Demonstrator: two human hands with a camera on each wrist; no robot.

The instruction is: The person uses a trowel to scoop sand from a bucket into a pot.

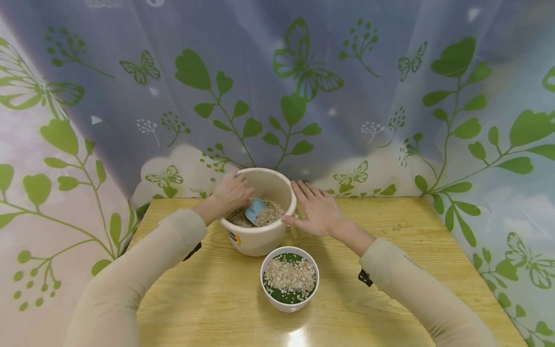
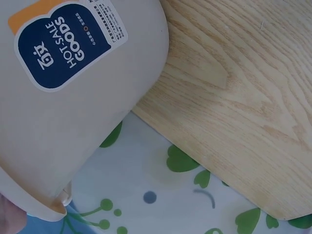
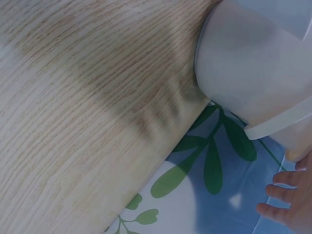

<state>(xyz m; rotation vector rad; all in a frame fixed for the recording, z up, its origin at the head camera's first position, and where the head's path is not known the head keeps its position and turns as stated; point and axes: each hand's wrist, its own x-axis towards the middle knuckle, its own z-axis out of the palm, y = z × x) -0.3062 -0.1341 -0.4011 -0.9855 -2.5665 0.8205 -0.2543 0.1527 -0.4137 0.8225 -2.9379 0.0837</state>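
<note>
My left hand (image 1: 233,192) is over the left rim of a cream bucket (image 1: 260,241), its fingers curled around the handle of a light-blue scoop (image 1: 256,210). The scoop's blade lies in the pale, coarse grains (image 1: 273,212) inside the bucket; most of its handle is hidden by the hand. Against the bucket's right rim rests my right hand (image 1: 318,209), fingers straight and thumb apart. In the right wrist view the fingers (image 3: 282,192) show by the bucket's side. In front stands a white bowl (image 1: 289,307) holding dark green material topped with similar grains.
A yellow wood-grain table (image 1: 368,299) carries the bucket and bowl. Behind it and at both sides hangs a curtain (image 1: 260,96) printed with leaves and butterflies, close to the bucket's back. A dark-blue label (image 2: 63,48) is stuck on the bucket's outside.
</note>
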